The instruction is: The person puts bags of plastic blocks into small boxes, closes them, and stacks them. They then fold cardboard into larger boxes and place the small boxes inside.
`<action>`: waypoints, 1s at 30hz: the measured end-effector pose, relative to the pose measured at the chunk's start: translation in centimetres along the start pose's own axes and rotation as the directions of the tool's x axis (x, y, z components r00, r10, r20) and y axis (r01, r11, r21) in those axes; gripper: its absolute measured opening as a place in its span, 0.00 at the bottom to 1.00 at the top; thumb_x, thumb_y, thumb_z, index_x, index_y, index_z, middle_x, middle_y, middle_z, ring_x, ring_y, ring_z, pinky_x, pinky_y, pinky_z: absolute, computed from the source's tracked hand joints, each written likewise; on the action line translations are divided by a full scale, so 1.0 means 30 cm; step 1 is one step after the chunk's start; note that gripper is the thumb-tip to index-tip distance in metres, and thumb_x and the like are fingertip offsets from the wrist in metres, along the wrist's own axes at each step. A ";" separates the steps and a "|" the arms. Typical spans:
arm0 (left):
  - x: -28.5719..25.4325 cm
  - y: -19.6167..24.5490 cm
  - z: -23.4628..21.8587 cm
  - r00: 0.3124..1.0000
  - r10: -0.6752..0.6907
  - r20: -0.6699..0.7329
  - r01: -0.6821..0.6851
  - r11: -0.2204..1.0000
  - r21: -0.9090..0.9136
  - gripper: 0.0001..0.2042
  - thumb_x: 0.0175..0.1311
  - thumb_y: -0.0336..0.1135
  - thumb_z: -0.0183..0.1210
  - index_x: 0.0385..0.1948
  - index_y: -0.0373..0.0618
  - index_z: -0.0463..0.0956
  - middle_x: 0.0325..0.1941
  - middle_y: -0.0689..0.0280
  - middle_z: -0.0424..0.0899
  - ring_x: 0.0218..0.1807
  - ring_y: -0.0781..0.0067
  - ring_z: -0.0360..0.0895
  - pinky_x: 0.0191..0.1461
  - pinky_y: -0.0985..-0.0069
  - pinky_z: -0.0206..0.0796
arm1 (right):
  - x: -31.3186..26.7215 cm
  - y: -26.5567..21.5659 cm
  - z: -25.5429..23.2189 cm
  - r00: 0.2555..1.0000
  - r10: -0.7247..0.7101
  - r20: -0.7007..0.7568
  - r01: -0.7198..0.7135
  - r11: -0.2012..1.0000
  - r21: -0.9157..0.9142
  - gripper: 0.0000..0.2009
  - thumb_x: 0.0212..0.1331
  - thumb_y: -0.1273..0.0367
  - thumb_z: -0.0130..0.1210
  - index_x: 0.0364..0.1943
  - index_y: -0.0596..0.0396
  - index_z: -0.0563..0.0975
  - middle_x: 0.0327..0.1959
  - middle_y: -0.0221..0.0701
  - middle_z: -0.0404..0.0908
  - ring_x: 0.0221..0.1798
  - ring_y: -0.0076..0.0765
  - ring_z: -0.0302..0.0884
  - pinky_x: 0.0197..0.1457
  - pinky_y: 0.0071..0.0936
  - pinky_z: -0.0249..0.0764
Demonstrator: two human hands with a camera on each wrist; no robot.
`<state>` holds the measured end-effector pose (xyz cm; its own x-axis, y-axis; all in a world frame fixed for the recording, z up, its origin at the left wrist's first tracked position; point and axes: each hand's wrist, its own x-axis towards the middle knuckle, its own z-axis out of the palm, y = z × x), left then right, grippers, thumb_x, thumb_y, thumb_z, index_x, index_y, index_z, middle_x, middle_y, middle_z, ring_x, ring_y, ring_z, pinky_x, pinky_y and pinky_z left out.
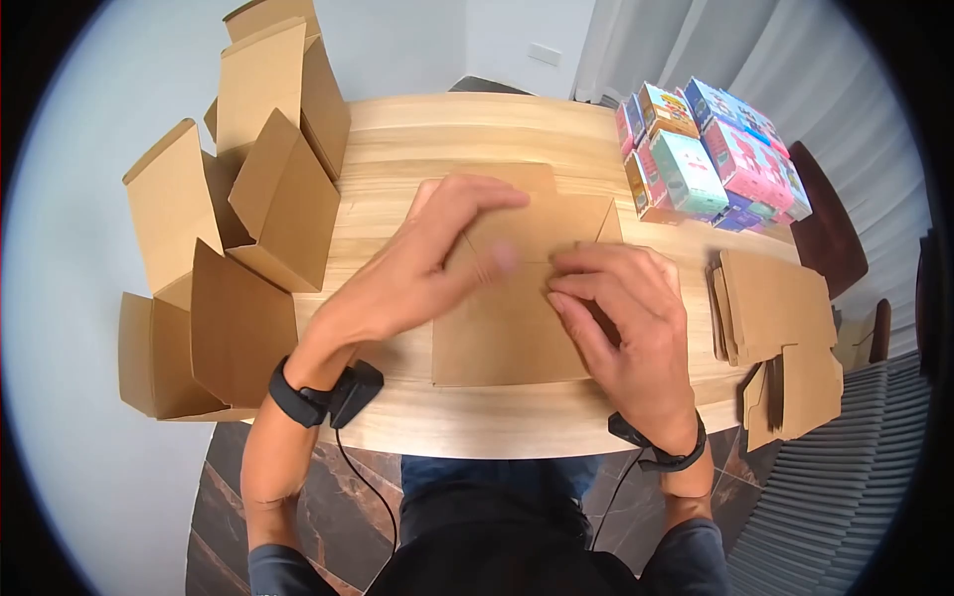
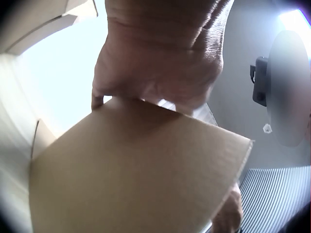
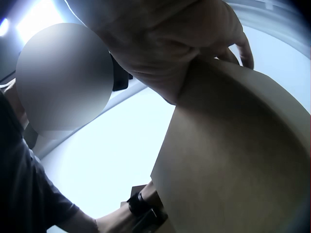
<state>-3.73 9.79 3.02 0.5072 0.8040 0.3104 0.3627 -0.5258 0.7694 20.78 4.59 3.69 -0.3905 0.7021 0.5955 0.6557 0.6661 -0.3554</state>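
Observation:
A brown cardboard box [image 1: 487,343] stands in front of me at the middle of the table, with a crease across its upper face and a flap [image 1: 522,179] at its far side. My left hand [image 1: 422,248] is over the box's left part, index finger stretched out and thumb blurred. In the left wrist view, a broad cardboard panel [image 2: 131,170] hides part of the fingers. My right hand [image 1: 631,308] has its fingers bent at the box's right part, thumb and index tips close together by the crease. Its fingers reach over a panel edge [image 3: 233,131] in the right wrist view.
Several opened cardboard boxes [image 1: 263,94] crowd the left side of the table. Colourful small packages [image 1: 745,164] are stacked at the back right. Flat folded cardboard pieces [image 1: 780,298] lie at the right edge, near a dark chair [image 1: 825,214].

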 end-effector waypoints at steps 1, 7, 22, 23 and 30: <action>-0.007 0.018 0.001 1.000 0.000 0.027 -0.003 0.992 0.126 0.33 0.60 0.38 0.72 0.68 0.49 0.71 0.67 0.59 0.72 0.70 0.56 0.65 0.73 0.63 0.60 | -0.006 0.001 0.002 1.000 0.009 -0.002 -0.009 1.000 0.001 0.07 0.54 0.75 0.70 0.36 0.57 0.85 0.52 0.36 0.84 0.56 0.45 0.81 0.59 0.37 0.71; 0.020 0.090 0.000 0.987 -0.145 0.067 0.122 0.955 0.271 0.40 0.53 0.42 0.77 0.70 0.51 0.69 0.66 0.57 0.72 0.71 0.54 0.64 0.74 0.63 0.60 | -0.014 -0.008 0.017 0.997 -0.008 -0.080 0.000 0.995 -0.101 0.07 0.54 0.71 0.71 0.27 0.58 0.83 0.45 0.33 0.82 0.46 0.42 0.78 0.47 0.37 0.67; -0.131 0.090 0.077 0.865 -0.501 0.017 0.472 0.802 -0.367 0.46 0.74 0.47 0.62 0.82 0.47 0.36 0.81 0.43 0.54 0.81 0.54 0.56 0.78 0.60 0.58 | -0.151 0.041 -0.054 0.751 0.574 0.326 -0.639 0.510 0.576 0.34 0.79 0.55 0.49 0.77 0.64 0.58 0.78 0.46 0.62 0.81 0.45 0.56 0.78 0.38 0.58; -0.146 0.096 0.094 0.864 -0.504 0.012 0.472 0.802 -0.366 0.46 0.74 0.47 0.62 0.82 0.47 0.36 0.81 0.43 0.54 0.81 0.54 0.56 0.78 0.60 0.58 | -0.150 0.034 -0.049 0.700 0.570 0.431 -0.686 0.367 0.629 0.35 0.79 0.53 0.48 0.78 0.66 0.56 0.79 0.45 0.61 0.82 0.43 0.53 0.81 0.35 0.51; -0.208 0.101 0.013 0.881 0.344 -0.325 -0.322 0.939 0.121 0.57 0.55 0.29 0.76 0.82 0.56 0.40 0.80 0.44 0.57 0.79 0.40 0.60 0.77 0.48 0.58 | -0.139 0.052 -0.029 0.888 0.455 -0.068 -0.109 0.351 0.930 0.39 0.76 0.37 0.32 0.68 0.61 0.66 0.75 0.43 0.64 0.79 0.45 0.59 0.81 0.45 0.54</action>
<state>-5.50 3.09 3.22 0.3177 0.6176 0.7195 0.2718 -0.7862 0.5549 23.99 2.48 1.28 -0.0041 0.9095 0.4157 -0.3283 0.3914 -0.8597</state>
